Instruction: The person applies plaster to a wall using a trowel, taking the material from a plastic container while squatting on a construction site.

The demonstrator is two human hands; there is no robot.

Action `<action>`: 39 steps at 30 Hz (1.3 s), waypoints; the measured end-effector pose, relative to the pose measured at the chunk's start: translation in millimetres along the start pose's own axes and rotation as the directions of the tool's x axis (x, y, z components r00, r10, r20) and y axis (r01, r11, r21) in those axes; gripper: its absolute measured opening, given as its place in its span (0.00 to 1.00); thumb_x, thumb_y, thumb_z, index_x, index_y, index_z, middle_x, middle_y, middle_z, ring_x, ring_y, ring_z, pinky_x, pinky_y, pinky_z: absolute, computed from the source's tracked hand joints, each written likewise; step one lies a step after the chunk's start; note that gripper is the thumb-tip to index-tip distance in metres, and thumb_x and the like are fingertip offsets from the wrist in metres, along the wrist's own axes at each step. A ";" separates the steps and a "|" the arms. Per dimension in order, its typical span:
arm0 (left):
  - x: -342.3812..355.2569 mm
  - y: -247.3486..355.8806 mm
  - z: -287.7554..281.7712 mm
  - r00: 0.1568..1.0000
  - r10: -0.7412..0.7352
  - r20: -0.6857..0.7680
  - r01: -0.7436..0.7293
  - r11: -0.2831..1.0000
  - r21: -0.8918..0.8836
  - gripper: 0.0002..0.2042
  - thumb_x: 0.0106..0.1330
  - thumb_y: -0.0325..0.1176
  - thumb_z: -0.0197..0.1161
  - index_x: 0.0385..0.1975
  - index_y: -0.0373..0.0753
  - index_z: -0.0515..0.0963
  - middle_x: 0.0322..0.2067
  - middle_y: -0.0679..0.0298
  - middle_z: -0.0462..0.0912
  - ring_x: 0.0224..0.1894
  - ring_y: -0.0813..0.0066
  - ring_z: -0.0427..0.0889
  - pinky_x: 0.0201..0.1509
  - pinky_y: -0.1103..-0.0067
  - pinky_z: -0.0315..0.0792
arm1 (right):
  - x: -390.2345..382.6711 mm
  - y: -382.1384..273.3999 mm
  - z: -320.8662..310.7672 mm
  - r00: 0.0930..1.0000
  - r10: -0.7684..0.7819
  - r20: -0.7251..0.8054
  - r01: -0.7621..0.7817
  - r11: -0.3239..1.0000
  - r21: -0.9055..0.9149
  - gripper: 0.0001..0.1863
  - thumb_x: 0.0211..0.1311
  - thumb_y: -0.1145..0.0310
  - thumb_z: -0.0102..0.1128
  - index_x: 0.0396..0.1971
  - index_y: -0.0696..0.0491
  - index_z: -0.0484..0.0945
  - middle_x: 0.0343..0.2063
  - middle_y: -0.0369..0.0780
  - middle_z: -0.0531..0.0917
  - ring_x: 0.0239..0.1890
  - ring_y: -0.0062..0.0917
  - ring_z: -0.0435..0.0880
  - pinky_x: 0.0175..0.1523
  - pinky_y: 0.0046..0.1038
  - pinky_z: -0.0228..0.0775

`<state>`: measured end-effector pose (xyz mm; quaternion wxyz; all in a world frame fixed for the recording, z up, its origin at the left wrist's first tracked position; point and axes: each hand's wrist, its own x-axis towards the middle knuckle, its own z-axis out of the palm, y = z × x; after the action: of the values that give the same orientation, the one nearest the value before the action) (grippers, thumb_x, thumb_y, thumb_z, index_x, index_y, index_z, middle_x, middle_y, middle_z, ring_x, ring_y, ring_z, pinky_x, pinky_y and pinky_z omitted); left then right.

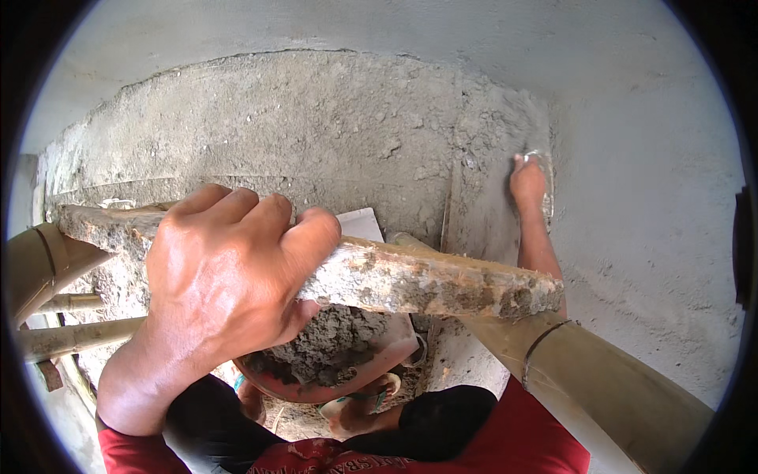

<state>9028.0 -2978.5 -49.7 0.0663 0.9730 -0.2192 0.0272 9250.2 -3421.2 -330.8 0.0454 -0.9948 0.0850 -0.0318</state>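
Observation:
My left hand (225, 272) is wrapped over a rough wooden plank (426, 280), its edge caked with dried mortar. The plank crosses in front of me from left to right. Beyond its right end, my right arm reaches forward, and my right hand (527, 188) is closed low against the grey mortar surface (497, 126) by the wall corner. A small pale, shiny bit shows at its fingers, but what it grips is hidden. Below the plank stands a reddish basin (379, 367) holding wet grey mortar (335, 344), partly covered by my left hand and the plank.
A thick bamboo pole (624, 387) runs under the plank's right end toward the lower right. More bamboo poles (79, 336) stand at the left. A smooth grey wall (647, 197) rises at the right. My sandalled feet (359, 407) are beside the basin.

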 end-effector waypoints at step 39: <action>-7.8 -6.1 5.5 0.995 -0.039 0.087 0.037 0.999 0.022 0.27 0.27 0.39 0.74 0.34 0.44 0.75 0.24 0.67 0.74 0.25 0.68 0.78 0.29 0.72 0.69 | -87.0 -31.0 14.4 0.831 0.020 0.556 -0.479 0.534 0.697 0.23 0.77 0.47 0.46 0.32 0.53 0.73 0.14 0.35 0.71 0.12 0.22 0.66 0.20 0.27 0.60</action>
<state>9023.7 -2970.6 -56.5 0.0470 0.9779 -0.2032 -0.0144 9170.8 -3374.6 -346.9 0.5207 -0.8097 0.1931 0.1894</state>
